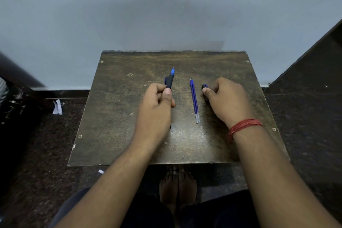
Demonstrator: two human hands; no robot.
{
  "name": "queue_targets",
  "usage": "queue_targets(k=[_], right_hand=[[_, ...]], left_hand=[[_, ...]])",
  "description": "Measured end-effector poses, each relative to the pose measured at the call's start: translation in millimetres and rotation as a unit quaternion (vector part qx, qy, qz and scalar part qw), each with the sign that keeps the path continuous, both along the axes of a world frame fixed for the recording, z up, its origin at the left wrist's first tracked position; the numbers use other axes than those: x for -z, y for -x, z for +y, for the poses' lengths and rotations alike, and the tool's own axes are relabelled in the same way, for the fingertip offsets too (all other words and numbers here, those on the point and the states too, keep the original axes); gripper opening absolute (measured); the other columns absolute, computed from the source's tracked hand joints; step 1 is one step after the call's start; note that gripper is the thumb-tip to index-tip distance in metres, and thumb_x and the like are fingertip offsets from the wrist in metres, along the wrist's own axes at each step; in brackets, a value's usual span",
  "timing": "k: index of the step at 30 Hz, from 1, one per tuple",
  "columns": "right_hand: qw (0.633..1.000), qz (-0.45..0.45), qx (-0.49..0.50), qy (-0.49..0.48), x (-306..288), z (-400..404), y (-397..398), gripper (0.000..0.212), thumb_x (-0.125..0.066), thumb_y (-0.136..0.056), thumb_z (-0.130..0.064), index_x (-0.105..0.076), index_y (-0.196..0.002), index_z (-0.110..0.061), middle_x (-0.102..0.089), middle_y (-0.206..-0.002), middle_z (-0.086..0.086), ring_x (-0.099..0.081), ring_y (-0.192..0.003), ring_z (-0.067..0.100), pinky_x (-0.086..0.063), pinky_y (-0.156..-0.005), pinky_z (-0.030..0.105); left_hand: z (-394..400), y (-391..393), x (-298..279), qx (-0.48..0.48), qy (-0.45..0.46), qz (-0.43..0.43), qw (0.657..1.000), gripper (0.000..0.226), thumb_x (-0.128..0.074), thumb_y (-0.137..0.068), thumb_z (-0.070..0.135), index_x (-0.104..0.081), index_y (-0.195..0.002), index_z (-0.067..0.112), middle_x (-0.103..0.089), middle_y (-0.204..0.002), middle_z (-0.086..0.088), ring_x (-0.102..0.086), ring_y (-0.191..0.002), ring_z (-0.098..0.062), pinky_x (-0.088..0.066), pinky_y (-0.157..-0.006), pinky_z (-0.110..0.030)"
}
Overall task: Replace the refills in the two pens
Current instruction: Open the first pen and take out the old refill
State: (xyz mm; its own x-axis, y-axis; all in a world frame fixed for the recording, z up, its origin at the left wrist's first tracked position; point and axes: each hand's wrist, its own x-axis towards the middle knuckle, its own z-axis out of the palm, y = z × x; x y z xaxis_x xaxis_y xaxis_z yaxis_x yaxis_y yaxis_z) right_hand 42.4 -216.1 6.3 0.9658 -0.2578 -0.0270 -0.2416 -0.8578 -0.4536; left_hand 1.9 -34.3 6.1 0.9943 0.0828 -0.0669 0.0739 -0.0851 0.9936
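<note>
Nearest the camera, two bare forearms reach onto a worn dark table [118, 140]; the right wrist wears a red thread band [244, 126]. The left hand [157, 105] has its fingers curled around a blue and black pen [170, 78], thumb pressed along the barrel. That pen's long axis runs away from the person, and its tip points toward the wall [166, 5], tilted slightly right. Between the hands, two blue refills [194, 100] lie touching side by side on the tabletop, their clear ends nearest the person and their tips pointing away. The right hand [224, 98] rests on the table with fingers curled over the second pen [204, 86], mostly hidden, only a blue-black end showing beside the thumb.
</note>
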Motion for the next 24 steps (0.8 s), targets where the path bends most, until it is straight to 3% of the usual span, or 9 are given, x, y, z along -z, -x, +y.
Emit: queue_targets(k=[3, 5, 7, 9, 12, 18, 24], right_hand=[[0.992, -0.117, 0.020, -0.040, -7.1, 0.1, 1.5, 0.027, -0.058, -0.095, -0.045, -0.055, -0.082, -0.021, -0.057, -0.071, -0.005, -0.053, -0.066, 0.014, -0.033, -0.053, 0.028], [0.975, -0.186, 0.012, -0.120, -13.5, 6.5, 3.8, 0.026, -0.058, -0.096, -0.043, -0.056, -0.080, -0.023, -0.057, -0.065, -0.007, -0.052, -0.058, 0.005, -0.035, -0.049, 0.022], [0.954, -0.167, -0.020, -0.247, -15.9, 19.2, 7.6, 0.028, -0.058, -0.096, -0.046, -0.059, -0.080, -0.022, -0.063, -0.067, 0.003, -0.056, -0.057, 0.009, -0.043, -0.053, 0.021], [0.926, -0.103, -0.048, -0.359, -16.3, 33.6, 12.9, 0.031, -0.060, -0.094, -0.049, -0.062, -0.082, -0.020, -0.067, -0.074, 0.009, -0.057, -0.058, 0.014, -0.047, -0.054, 0.028], [0.883, -0.075, -0.061, -0.460, -14.1, 45.4, 15.2, 0.025, -0.070, -0.092, -0.037, -0.064, -0.080, -0.016, -0.060, -0.063, 0.000, -0.052, -0.053, 0.009, -0.042, -0.048, 0.023], [0.850, -0.080, -0.059, -0.518, -14.3, 44.8, 16.3, 0.015, -0.074, -0.090, -0.023, -0.069, -0.077, -0.018, -0.064, -0.066, -0.001, -0.055, -0.056, 0.009, -0.046, -0.051, 0.024], [0.823, -0.085, -0.071, -0.557, -14.0, 44.5, 15.2, 0.013, -0.072, -0.091, -0.015, -0.072, -0.078, -0.017, -0.066, -0.066, -0.001, -0.056, -0.058, 0.009, -0.046, -0.053, 0.025]], left_hand=[[-0.9, 1.3, -0.4, 0.000, 0.004, 0.004, 1.000, 0.016, -0.048, -0.098, 0.035, -0.060, -0.090, 0.028, -0.061, -0.077, 0.006, -0.043, -0.056, -0.010, -0.035, -0.055, -0.036], [-2.1, 2.6, -1.5, 0.001, 0.008, 0.002, 1.000, 0.016, -0.048, -0.098, 0.033, -0.060, -0.089, 0.026, -0.060, -0.076, 0.007, -0.043, -0.055, -0.010, -0.035, -0.054, -0.036], [-4.0, 3.1, -3.3, 0.005, 0.008, -0.004, 1.000, 0.016, -0.049, -0.096, 0.033, -0.060, -0.088, 0.026, -0.060, -0.075, 0.009, -0.045, -0.056, -0.010, -0.037, -0.054, -0.036], [-5.9, 3.5, -4.5, 0.017, -0.002, -0.014, 1.000, 0.015, -0.050, -0.094, 0.033, -0.061, -0.087, 0.027, -0.061, -0.074, 0.009, -0.046, -0.056, -0.009, -0.038, -0.055, -0.037], [-7.7, 4.4, -4.5, 0.041, -0.032, -0.034, 0.998, 0.013, -0.052, -0.098, 0.027, -0.061, -0.088, 0.026, -0.063, -0.070, 0.011, -0.050, -0.053, -0.002, -0.040, -0.053, -0.026], [-9.0, 6.0, -3.6, 0.053, -0.022, -0.026, 0.998, 0.018, -0.048, -0.102, 0.023, -0.058, -0.088, 0.020, -0.058, -0.060, 0.008, -0.045, -0.044, -0.005, -0.036, -0.042, -0.021], [-9.3, 3.1, -4.3, 0.068, 0.020, -0.005, 0.997, 0.020, -0.047, -0.095, 0.031, -0.053, -0.078, 0.022, -0.053, -0.059, 0.006, -0.034, -0.041, -0.009, -0.028, -0.046, -0.025]])
